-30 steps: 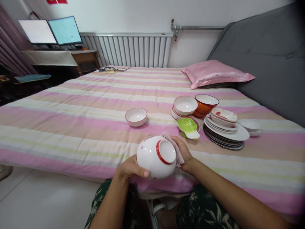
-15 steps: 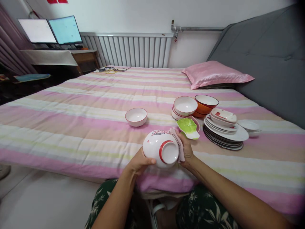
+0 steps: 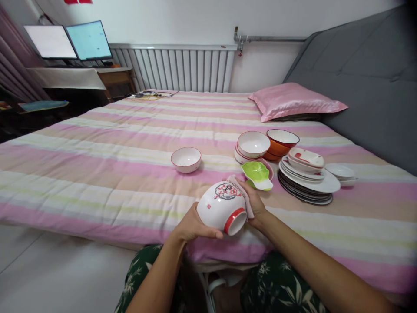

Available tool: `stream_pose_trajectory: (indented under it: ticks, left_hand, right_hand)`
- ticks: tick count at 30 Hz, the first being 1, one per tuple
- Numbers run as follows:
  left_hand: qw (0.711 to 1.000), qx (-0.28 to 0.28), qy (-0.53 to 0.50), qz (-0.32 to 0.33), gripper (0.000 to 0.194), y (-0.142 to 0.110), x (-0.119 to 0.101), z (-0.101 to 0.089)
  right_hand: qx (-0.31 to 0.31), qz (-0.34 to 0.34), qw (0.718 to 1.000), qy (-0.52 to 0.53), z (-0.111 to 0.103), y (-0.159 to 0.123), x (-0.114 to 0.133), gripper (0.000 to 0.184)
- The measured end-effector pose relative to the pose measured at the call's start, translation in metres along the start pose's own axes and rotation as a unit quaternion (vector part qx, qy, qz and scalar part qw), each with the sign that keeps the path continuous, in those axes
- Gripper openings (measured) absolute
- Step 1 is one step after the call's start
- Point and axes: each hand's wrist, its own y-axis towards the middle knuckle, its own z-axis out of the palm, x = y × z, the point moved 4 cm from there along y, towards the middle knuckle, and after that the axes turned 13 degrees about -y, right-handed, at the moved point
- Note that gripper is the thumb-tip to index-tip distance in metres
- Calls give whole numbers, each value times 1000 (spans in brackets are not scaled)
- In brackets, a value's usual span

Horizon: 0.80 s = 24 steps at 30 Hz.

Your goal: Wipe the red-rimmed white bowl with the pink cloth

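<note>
My left hand [image 3: 191, 226] grips a white bowl [image 3: 220, 207] with a red foot ring and a red flower mark on its side. The bowl lies tilted, its base pointing toward me and down. My right hand [image 3: 256, 208] presses a pale pink cloth [image 3: 243, 196] against the bowl's right side. Both hands hover over the near edge of the striped bed [image 3: 114, 174]. A green leaf-shaped dish [image 3: 258, 173] lies just beyond my right hand.
A lone white bowl [image 3: 186, 158] sits mid-bed. To the right are stacked white bowls [image 3: 253, 145], an orange bowl [image 3: 281, 141], a pile of plates [image 3: 308, 182] and small saucers [image 3: 340, 171]. A pink pillow [image 3: 293, 100] and grey headboard [image 3: 365, 78] stand behind.
The bowl has turned in my hands: its base has swung downward and the flower mark now faces up. Both hands stayed near the bed's edge.
</note>
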Motion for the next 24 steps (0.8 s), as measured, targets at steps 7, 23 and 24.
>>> stream_pose_trajectory:
  ticks: [7,23,24]
  left_hand:
    - [995,-12,96,-19,49,2,2,-3]
    - [993,-30,113,-31,46,5,3,3]
    - [992,-34,114,-30,45,5,2,4]
  right_hand:
    - [-68,-71,994,-46,-8,2,8,54]
    - [-114,-252,902,-331,-2,-7,22,35]
    - [-116,-258,893,-349,0,-9,24,35]
